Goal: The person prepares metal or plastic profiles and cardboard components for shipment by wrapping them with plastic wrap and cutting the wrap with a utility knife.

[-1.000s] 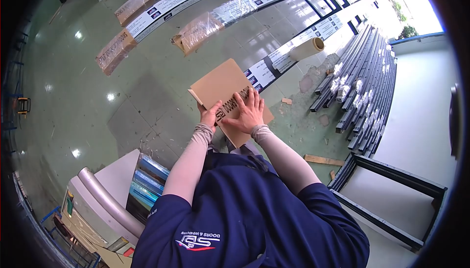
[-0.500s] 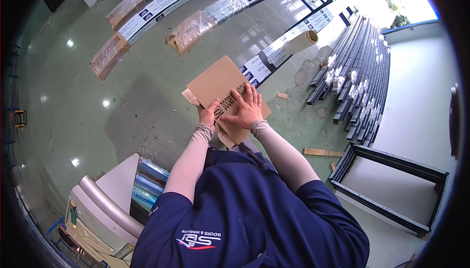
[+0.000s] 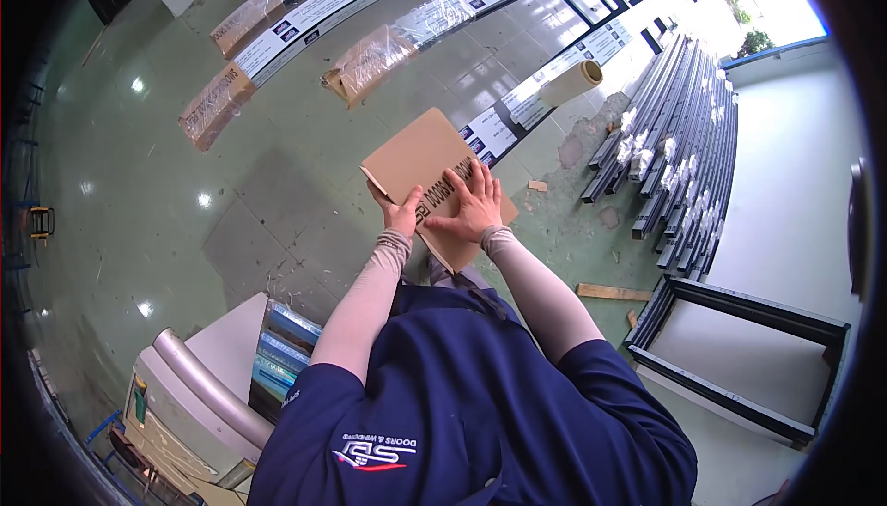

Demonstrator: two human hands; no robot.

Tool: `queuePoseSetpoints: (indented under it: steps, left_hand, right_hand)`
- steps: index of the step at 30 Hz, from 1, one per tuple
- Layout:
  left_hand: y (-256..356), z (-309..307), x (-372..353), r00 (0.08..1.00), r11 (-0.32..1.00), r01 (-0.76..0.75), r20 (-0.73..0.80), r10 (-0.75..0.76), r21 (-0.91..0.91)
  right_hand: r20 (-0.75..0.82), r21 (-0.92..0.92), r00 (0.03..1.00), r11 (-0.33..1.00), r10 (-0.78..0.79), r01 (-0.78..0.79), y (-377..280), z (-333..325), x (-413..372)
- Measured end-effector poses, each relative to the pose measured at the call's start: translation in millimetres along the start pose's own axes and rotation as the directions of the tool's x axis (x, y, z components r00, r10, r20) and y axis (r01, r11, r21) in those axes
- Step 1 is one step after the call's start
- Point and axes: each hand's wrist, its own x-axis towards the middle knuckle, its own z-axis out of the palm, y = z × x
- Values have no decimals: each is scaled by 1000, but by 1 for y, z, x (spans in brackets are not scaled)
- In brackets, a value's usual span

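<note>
A brown cardboard piece (image 3: 416,150) with black printed lettering lies in front of me, against the near end of a long white-labelled frame piece (image 3: 488,134). My left hand (image 3: 399,214) grips its left edge, thumb on top and the other fingers partly hidden behind the side. Spread fingers of my right hand (image 3: 473,210) press flat on the printed face. The cardboard's left edge looks folded down; what is underneath is hidden.
A cardboard tube roll (image 3: 575,84) rests on the labelled piece. Long wrapped packages (image 3: 370,64) with cardboard ends lie ahead. Dark metal profiles (image 3: 661,169) are stacked to the right, near a black rectangular frame (image 3: 739,404). A wood strip (image 3: 613,292) lies on the floor.
The cardboard flaps that stuck out at the left and lower edges are now folded down out of sight. My left hand has shifted slightly along the edge; my right hand stays on top.
</note>
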Motion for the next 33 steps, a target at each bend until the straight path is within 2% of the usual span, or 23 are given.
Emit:
queuePoseSetpoints:
  steps: [4, 5, 8, 9, 12, 13, 16, 19, 20, 22, 24, 25, 26, 27, 28, 30, 32, 33]
  left_hand:
    - [-6, -4, 2, 1000, 1000, 3, 13, -3, 6]
    - [-9, -5, 4, 1000, 999, -8, 3, 7, 42]
    - [-20, -5, 8, 1000, 998, -19, -18, 20, 53]
    - [-24, -6, 7, 1000, 999, -18, -17, 19, 43]
    - [-17, -8, 7, 1000, 999, -10, -11, 11, 43]
    - [-13, -9, 5, 1000, 999, 29, 1, -29, -43]
    - [6, -12, -2, 999, 998, 49, 12, -49, 37]
    - [-2, -21, 4, 999, 999, -13, 49, 11, 45]
    - [-6, -22, 6, 998, 974, -63, 1, 64, 217]
    - [-15, -24, 6, 979, 829, -127, -64, 192, 544]
    - [20, -13, -12, 934, 481, -179, -6, 357, 858]
    - [28, -15, -12, 868, 247, -338, 199, 456, 908]
    - [32, -15, -11, 765, -7, -468, 410, 497, 883]
    - [32, -13, -4, 722, -25, -580, 528, 447, 814]
    - [32, -12, -1, 730, -34, -609, 577, 367, 792]
    - [26, -12, 9, 719, -54, -670, 665, 200, 741]
    - [24, -8, 11, 737, -110, -652, 661, 145, 751]
    - [24, -5, 8, 749, -130, -635, 648, 135, 761]
  right_hand:
    - [-37, 32, 999, 999, -17, 18, 1, -1, -1]
    - [-182, 99, 983, 994, -27, 46, 3, 3, 1]
    - [-277, 199, 891, 929, 359, -312, 17, 7, 1]
    - [-222, 257, 883, 899, 413, -356, 23, 6, 2]
    - [-25, 295, 928, 890, 371, -347, 34, -6, 7]
    - [-43, 282, 931, 899, 361, -336, 34, -7, 7]
    - [-70, 257, 940, 917, 334, -307, 31, 3, 5]
    - [-93, 254, 941, 921, 326, -295, 27, 7, 2]
    - [-119, 246, 940, 927, 319, -284, 25, 5, 1]
    - [-215, 176, 932, 950, 291, -257, 19, 4, -5]
    - [-359, 47, 903, 971, 236, -235, 8, -5, -12]
    - [-336, 86, 904, 965, 263, -249, 1, -11, -15]
    - [-267, 145, 915, 951, 302, -271, 0, -8, -13]
    - [-193, 202, 922, 933, 336, -297, 2, 0, -12]
    - [-118, 257, 924, 910, 363, -325, 4, 8, -10]
    - [-157, 404, 875, 838, 459, -367, -1, 20, -13]
    - [-221, 495, 777, 754, 589, -431, -14, 30, -21]
    - [-83, 563, 750, 652, 656, -508, -24, 24, -25]
